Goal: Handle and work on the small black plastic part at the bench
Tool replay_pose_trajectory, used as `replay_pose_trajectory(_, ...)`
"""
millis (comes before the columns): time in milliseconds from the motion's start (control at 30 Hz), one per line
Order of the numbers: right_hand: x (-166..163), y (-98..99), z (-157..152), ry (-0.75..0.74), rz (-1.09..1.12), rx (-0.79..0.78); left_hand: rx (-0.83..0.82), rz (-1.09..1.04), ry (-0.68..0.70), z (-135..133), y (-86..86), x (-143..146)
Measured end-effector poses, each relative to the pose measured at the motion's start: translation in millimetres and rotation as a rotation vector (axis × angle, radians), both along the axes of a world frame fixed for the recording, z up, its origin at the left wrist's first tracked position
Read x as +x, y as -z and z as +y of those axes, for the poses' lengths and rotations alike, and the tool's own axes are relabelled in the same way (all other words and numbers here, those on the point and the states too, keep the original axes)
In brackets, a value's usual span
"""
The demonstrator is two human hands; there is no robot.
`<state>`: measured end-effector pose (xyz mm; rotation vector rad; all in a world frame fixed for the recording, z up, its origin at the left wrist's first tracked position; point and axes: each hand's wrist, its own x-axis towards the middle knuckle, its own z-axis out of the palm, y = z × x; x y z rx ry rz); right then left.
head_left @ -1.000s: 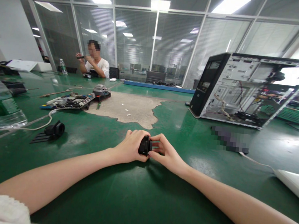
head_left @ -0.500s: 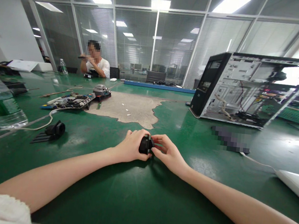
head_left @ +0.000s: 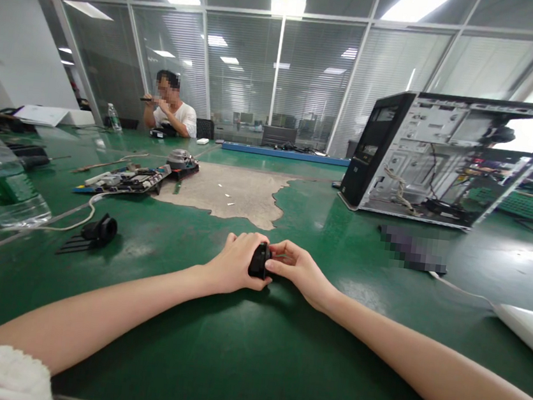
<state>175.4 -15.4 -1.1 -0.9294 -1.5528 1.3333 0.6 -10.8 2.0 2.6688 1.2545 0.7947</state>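
Note:
Both hands meet over the middle of the green table [head_left: 210,360], around a small black part [head_left: 258,262] whose exact kind I cannot make out. My left hand [head_left: 236,262] wraps it from the left, thumb below and fingers above. From the right, my right hand [head_left: 294,269] pinches the part's right side between thumb and fingers. Most of the part's back is hidden by the fingers. To the left, another black piece [head_left: 99,229] with a round end and several flat prongs lies on the table.
At left stand a water bottle [head_left: 5,186] and a circuit board [head_left: 127,178] with a white cable. An open computer case [head_left: 382,152] stands at right, near a blurred dark object [head_left: 410,248] and a white device [head_left: 528,329]. Across the table sits a person [head_left: 180,116].
My right thumb and fingers have moved in closer against the black part. A gap seen at its right side earlier has closed. My left hand keeps its hold.

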Motion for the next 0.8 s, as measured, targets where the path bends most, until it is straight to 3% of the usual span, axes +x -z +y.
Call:
replay_pose_trajectory(400, -1.8, 2.8, -8.5, -0.061, -0.013, 0.184, 0.093, 0.032, 0.008, 0.6, 5.5, 0.0)
replay_pose_trajectory(800, 1.2, 4.8, -1.4, -0.093, -0.102, 0.138, 0.117, 0.025, 0.012, 0.3, 6.4, 0.4)
